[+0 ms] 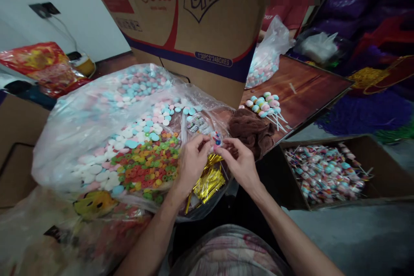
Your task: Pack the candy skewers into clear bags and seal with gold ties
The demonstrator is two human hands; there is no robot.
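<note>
My left hand (194, 155) and my right hand (238, 159) meet over the front edge of the plastic bag, fingers pinched on a small printed candy wrapper (216, 139). The wrapper is clear with blue and red print, and something pink shows at its lower end; what is inside I cannot make out. Just below my fingers lie gold twist ties (208, 183). Behind them is a stack of printed wrappers (198, 124). Left of my left hand, ring-shaped gummy candies (150, 161) and pastel marshmallow discs (93, 174) are heaped on the open clear bag (58, 138).
A large cardboard box (207, 75) stands behind the bag. Right of my hands lie a brown cloth (249, 131) and several marshmallow sticks (265, 104). A low carton (388, 181) holds wrapped sweets. Another person (284, 17) is beyond the table.
</note>
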